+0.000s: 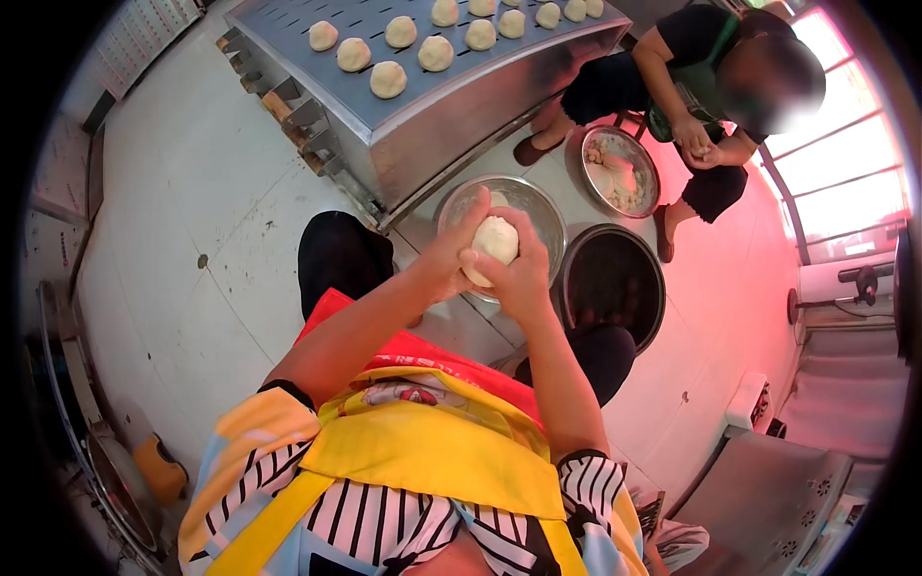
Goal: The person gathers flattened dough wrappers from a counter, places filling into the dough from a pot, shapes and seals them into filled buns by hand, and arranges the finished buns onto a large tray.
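A round, pale dough ball [497, 238] sits between my two hands, in front of my body. My left hand [448, 259] cups it from the left, fingers pointing up along its side. Around its right side and top curls my right hand [521, 272], with the thumb across the near side of the dough. The fingertips behind the ball are partly hidden. Below my hands stands a wide steel bowl [550, 223] with a pale piece, perhaps dough, partly visible in it behind my fingers.
Several dough balls [436, 54] rest on a slotted grey top [288, 38] of a metal unit. A black tub [656, 317] stands right of the bowl. Opposite, a seated person [691, 96] handles something small over a steel basin [656, 184] holding dough and chunks.
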Demonstrator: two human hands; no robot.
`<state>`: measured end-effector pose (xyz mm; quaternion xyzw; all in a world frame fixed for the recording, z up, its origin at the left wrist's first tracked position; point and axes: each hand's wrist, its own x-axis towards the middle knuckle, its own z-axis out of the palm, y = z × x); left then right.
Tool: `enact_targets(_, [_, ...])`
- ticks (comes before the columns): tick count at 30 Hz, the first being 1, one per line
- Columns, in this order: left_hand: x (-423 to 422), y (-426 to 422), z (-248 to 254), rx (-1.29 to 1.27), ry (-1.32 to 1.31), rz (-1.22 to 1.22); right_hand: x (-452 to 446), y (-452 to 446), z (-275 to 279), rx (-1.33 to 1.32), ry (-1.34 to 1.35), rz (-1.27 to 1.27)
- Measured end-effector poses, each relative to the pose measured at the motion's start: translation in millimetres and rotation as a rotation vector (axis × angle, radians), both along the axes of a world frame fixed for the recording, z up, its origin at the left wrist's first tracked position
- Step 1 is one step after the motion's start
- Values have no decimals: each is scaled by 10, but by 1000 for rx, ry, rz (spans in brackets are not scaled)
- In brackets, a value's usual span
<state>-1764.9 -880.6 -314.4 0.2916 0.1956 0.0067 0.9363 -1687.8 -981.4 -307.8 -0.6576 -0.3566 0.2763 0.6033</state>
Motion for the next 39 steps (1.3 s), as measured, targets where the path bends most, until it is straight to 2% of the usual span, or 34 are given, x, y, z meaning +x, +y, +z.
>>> enact_targets(3, [-33, -15, 18, -59, -42, 49, -8, 14, 28, -42, -287, -4])
enact_targets(5, [-133, 45, 147, -41, -63, 36, -61, -12, 182, 67, -112, 117])
enact_targets(7, [-153, 43, 134, -19, -76, 77, -94, 11, 144, 72, -105, 87])
enact_targets(9, [-90, -22, -23, 8, -83, 183, -112, 122, -57, -23, -271, -81])
enact_targets(12, [-170, 7, -35, -66, -218, 131, -173, 108, 66, 64, -264, -12])
enact_targets(15, [-265, 95, -109, -29, -255, 81, -140, 121, 143, 66, -145, 128])
enact_targets(18, [-273, -13, 10, -12, -92, 313, -173, 245, -54, 7, -336, -35])
enact_targets(21, [-403, 78, 43, -24, -182, 168, -200, 199, 185, 128, -127, 191])
enact_targets(24, [-388, 24, 93, 62, -32, 379, -222, 339, -34, 103, -203, 96])
enact_targets(27, [-366, 66, -35, 74, -114, 424, -253, 409, -92, 30, -403, -27])
enact_targets(30, [-382, 338, -70, -97, 88, 393, -150, 390, 118, -41, -660, 158])
enact_targets(33, [-217, 498, -431, -228, 14, 344, -20, 525, 394, -375, -947, 307])
enact_targets(36, [-133, 610, -189, -234, -4, 403, -29, 750, 718, -628, -978, 360])
enact_targets(39, [16, 818, -159, -199, -15, 413, 181, 969, 781, -540, -913, 427])
